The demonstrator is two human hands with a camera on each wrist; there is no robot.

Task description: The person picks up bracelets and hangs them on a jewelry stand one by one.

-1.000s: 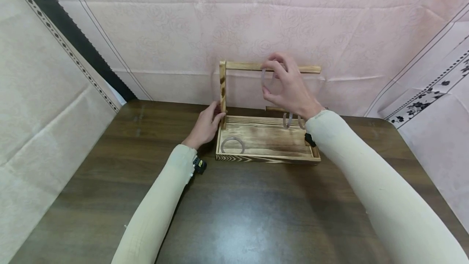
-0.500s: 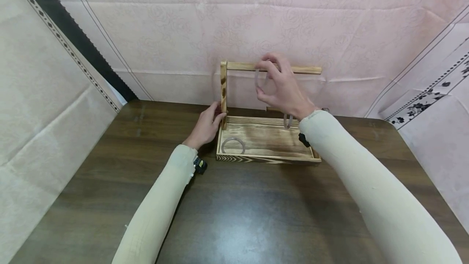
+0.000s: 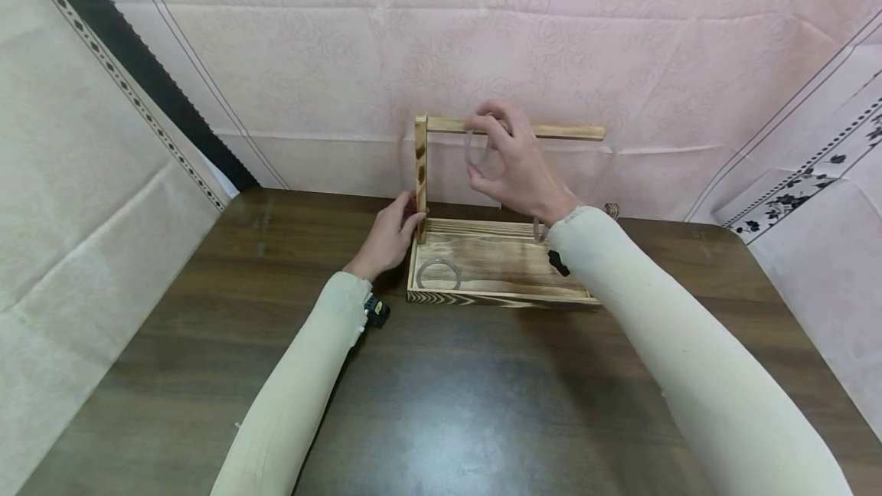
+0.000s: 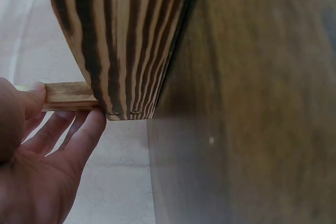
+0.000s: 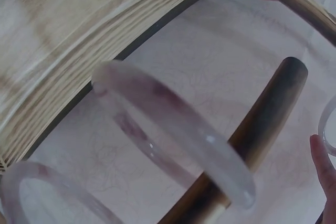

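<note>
A wooden bangle stand has a shallow tray [image 3: 503, 299], a left post [image 3: 421, 167] and an upper bar [image 3: 572, 132] with a free right end. My left hand [image 3: 387, 238] holds the post low down, thumb on one side and fingers on the other [image 4: 58, 145]. Between thumb and fingertips, my right hand [image 3: 517, 163] pinches a pale translucent bangle [image 3: 468, 145], which overlaps the upper bar in the head view. In the right wrist view, one bangle [image 5: 176, 114] hangs around the lower bar [image 5: 278, 98], with another bangle [image 5: 21, 174] beside it. One more bangle [image 3: 439, 261] lies in the tray's left corner.
The stand is on a dark brown wooden table [image 3: 441, 404], near its back edge. Behind it rises a pale patterned cloth [image 3: 344, 60]. My right forearm [image 3: 661, 312] covers the tray's right end and most of the lower bar in the head view.
My right hand has moved left along the upper bar with the bangle, its forearm now covering more of the hanging bangles. The left hand stays at the post.
</note>
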